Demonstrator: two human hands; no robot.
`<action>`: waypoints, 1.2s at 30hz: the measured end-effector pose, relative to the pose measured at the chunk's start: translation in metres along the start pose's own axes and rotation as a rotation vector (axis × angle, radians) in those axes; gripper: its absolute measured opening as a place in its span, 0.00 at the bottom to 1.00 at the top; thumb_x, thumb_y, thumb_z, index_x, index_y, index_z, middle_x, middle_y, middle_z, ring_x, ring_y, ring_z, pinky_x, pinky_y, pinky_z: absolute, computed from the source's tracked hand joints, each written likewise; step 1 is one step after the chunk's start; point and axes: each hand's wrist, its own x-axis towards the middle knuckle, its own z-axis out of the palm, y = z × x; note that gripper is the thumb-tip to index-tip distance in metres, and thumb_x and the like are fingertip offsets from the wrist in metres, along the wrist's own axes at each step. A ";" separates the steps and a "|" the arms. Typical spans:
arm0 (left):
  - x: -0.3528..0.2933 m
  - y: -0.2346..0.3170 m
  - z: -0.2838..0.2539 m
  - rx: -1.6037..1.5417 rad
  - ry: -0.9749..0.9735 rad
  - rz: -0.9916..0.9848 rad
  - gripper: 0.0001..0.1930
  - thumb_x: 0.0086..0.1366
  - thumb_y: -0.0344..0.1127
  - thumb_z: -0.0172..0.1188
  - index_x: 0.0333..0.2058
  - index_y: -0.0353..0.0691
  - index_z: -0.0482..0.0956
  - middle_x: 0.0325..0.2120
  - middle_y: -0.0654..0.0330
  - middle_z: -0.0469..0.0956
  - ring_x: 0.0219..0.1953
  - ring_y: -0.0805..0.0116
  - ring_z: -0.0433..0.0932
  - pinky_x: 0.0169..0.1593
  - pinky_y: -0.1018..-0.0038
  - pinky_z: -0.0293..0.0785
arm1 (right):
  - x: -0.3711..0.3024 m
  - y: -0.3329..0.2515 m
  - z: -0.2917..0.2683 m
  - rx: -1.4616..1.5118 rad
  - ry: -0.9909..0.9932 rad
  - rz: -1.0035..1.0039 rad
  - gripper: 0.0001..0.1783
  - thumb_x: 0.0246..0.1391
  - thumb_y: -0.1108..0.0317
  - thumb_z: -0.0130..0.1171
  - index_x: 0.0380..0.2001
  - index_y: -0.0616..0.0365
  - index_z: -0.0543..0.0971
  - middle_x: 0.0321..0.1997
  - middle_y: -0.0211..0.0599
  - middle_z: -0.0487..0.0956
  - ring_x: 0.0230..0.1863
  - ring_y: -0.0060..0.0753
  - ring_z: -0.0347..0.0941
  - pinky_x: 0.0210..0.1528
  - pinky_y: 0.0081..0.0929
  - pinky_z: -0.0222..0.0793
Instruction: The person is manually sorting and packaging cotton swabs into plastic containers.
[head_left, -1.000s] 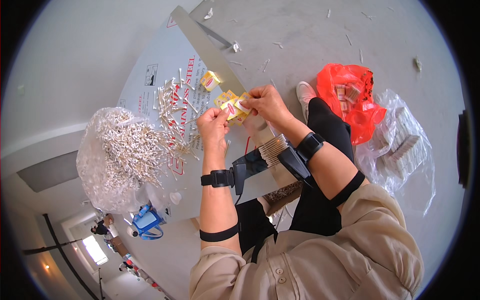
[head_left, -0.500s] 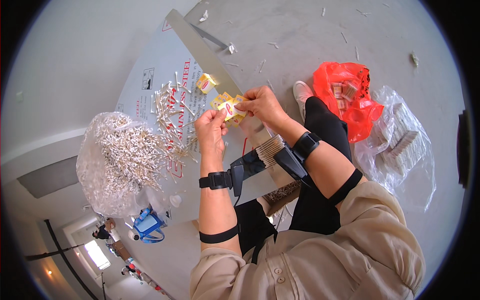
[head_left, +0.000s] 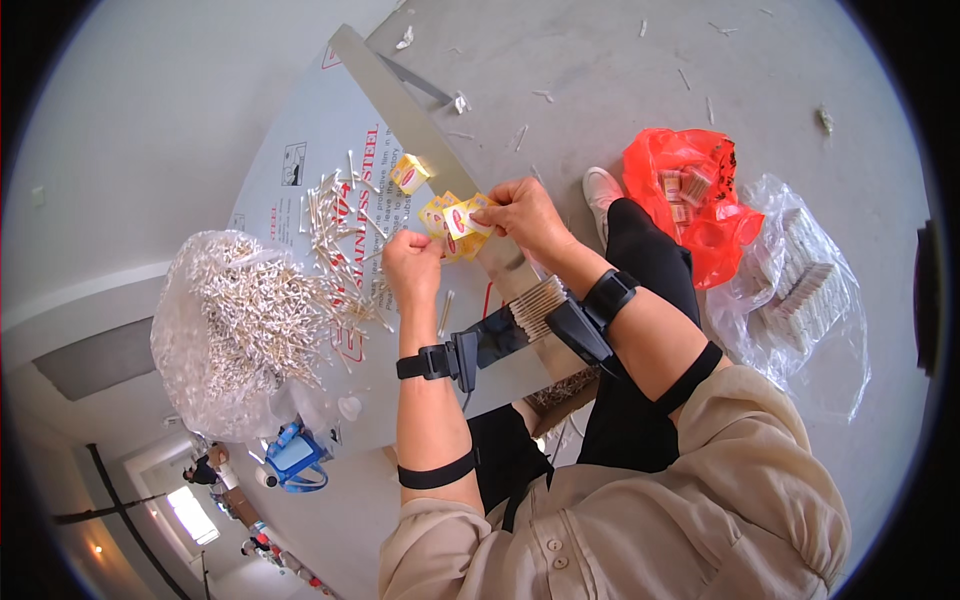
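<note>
My right hand [head_left: 527, 212] pinches the right edge of a small white-and-yellow printed card [head_left: 462, 219] above the metal-topped table. Under it lies a loose pile of similar yellow cards [head_left: 466, 246]. My left hand [head_left: 412, 268] is closed at the left side of the pile, its fingertips pressed together; what they hold, if anything, is too small to make out. Just beyond stands a small yellow box [head_left: 409, 173]. Left of my hands, loose cotton swabs [head_left: 335, 225] lie scattered, with many more spilling from a clear plastic bag [head_left: 180, 345].
A row of swabs [head_left: 540, 305] lies near my right wrist at the table edge [head_left: 400, 100]. On the floor at right are a red plastic bag [head_left: 715, 250] with small packs and a clear bag [head_left: 800, 280] of white packs. A blue bag [head_left: 297, 455] is at lower left.
My left hand has let go of the card's left side and moved slightly left and down, its fingers curling. My right hand still holds the card, which is now more upright.
</note>
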 end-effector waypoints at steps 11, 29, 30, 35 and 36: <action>0.007 0.023 0.005 -0.529 -0.127 -0.253 0.13 0.61 0.34 0.65 0.21 0.39 0.71 0.15 0.67 0.69 0.14 0.83 0.62 0.14 0.84 0.56 | -0.004 -0.004 -0.001 0.039 0.005 0.000 0.07 0.50 0.73 0.65 0.26 0.69 0.81 0.19 0.29 0.75 0.18 0.16 0.65 0.20 0.18 0.61; -0.008 0.036 0.003 -0.192 -0.061 0.003 0.11 0.58 0.36 0.68 0.23 0.36 0.78 0.18 0.65 0.75 0.20 0.79 0.70 0.24 0.80 0.66 | -0.004 -0.009 -0.001 0.085 -0.045 0.033 0.10 0.55 0.68 0.62 0.30 0.67 0.81 0.22 0.29 0.76 0.18 0.14 0.65 0.19 0.15 0.59; -0.014 0.043 0.008 -0.591 -0.191 -0.148 0.08 0.58 0.34 0.67 0.26 0.36 0.78 0.19 0.66 0.75 0.20 0.81 0.70 0.24 0.81 0.65 | -0.004 -0.008 -0.003 0.102 -0.052 0.015 0.10 0.55 0.68 0.62 0.29 0.66 0.81 0.22 0.28 0.76 0.19 0.14 0.65 0.19 0.15 0.58; -0.025 0.039 0.018 -0.696 -0.151 -0.079 0.06 0.59 0.28 0.64 0.29 0.36 0.76 0.20 0.66 0.75 0.18 0.81 0.68 0.22 0.84 0.63 | -0.006 -0.005 -0.002 0.093 -0.103 -0.052 0.10 0.54 0.69 0.63 0.23 0.65 0.81 0.19 0.26 0.74 0.20 0.13 0.64 0.20 0.15 0.57; -0.028 0.039 0.017 -0.705 -0.137 -0.108 0.05 0.59 0.28 0.64 0.29 0.35 0.76 0.20 0.65 0.75 0.17 0.80 0.67 0.22 0.84 0.63 | -0.005 -0.005 -0.003 0.088 -0.126 -0.051 0.09 0.51 0.70 0.64 0.22 0.65 0.81 0.18 0.27 0.75 0.19 0.14 0.65 0.20 0.16 0.60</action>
